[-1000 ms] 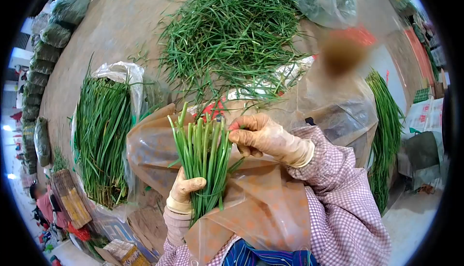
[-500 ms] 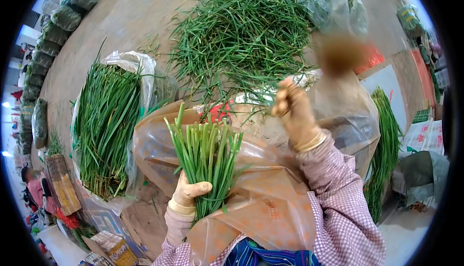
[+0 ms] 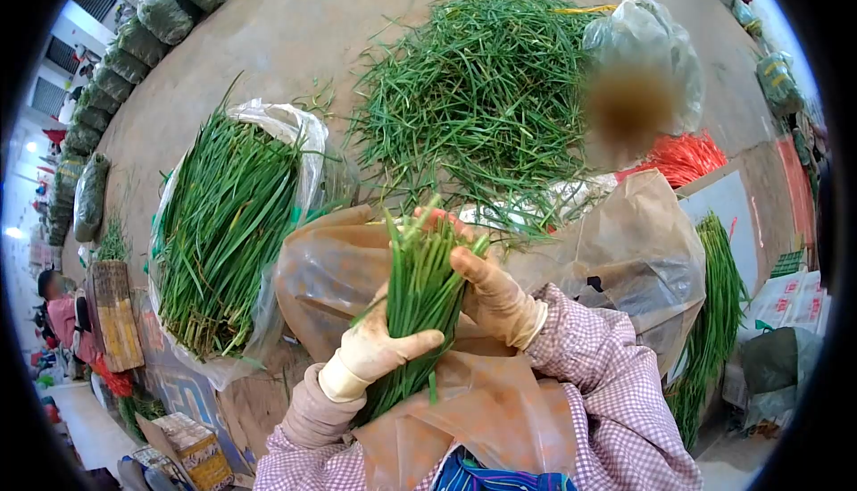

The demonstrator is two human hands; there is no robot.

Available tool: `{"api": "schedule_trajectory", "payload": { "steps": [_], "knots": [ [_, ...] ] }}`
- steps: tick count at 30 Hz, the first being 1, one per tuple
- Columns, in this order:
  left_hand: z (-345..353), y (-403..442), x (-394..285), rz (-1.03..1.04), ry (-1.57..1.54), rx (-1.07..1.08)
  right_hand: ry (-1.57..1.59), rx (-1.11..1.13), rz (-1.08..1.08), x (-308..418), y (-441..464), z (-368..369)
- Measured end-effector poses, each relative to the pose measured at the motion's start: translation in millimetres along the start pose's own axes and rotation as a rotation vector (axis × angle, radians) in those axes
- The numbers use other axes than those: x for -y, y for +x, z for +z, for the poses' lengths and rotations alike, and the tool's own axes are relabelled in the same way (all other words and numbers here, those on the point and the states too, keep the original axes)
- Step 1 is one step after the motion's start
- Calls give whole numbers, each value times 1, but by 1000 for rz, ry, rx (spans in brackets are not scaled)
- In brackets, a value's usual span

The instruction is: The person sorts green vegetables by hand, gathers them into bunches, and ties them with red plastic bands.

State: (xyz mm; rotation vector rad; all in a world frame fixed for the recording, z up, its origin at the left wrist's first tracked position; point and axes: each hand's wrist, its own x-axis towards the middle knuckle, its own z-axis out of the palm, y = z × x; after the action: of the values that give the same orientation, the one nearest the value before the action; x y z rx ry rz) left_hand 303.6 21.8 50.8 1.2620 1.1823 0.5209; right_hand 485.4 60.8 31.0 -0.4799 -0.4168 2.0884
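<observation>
Bunch of green stalks (image 3: 420, 290) upright but leaning over the person's lap, pale cut ends at the far end, leaves toward the near side. Left hand (image 3: 379, 348), gloved, closed around the middle of the bunch, thumb laid across the front. Right hand (image 3: 500, 295), gloved too, cupped at the right of the cut ends — thumb apart from the fingers, which run partly hidden behind the stalks; cannot tell whether it grips or only touches. A brownish plastic sheet (image 3: 482, 415) covers the lap under both hands.

Left of the hands: open plastic bag (image 3: 312, 138) packed with long greens (image 3: 228, 232). Far side: loose heap of greens (image 3: 482, 89) on the floor (image 3: 268, 45), a clear bag (image 3: 656, 22) at its right, partly behind a blurred brown spot. Nearer on the right, red strands (image 3: 683, 159) — then more long greens (image 3: 714, 303), hanging beside the sheet.
</observation>
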Motion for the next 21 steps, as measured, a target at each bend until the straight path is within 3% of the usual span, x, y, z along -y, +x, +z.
{"api": "schedule_trajectory", "payload": {
  "steps": [1,3,5,7,10,12,15,16,18,21],
  "knots": [
    [-1,0,-3,6,0,0,-4,2,-3,-1,2,-3],
    [-8,-2,-14,-128,-404,213,-9,-36,27,-3,3,-10],
    [-22,5,-26,-202,-434,378,-18,-43,29,-3,-1,-9],
    [-28,10,-34,-227,-135,400,-258,24,0,-4,-2,-7],
    [-6,13,-17,-295,-462,294,-220,116,5,11,-3,-13],
    [4,16,-12,-210,-502,296,-154,128,2,29,1,-33],
    [16,16,-5,-190,-525,265,-593,36,-52,61,-2,-21],
    [17,15,-3,-189,-538,250,-593,35,-48,68,1,-15],
    [16,16,-2,-187,-527,272,-1307,95,92,80,6,-6],
    [16,14,-4,-188,-563,291,-1357,170,28,90,13,-7]
  ]
}}
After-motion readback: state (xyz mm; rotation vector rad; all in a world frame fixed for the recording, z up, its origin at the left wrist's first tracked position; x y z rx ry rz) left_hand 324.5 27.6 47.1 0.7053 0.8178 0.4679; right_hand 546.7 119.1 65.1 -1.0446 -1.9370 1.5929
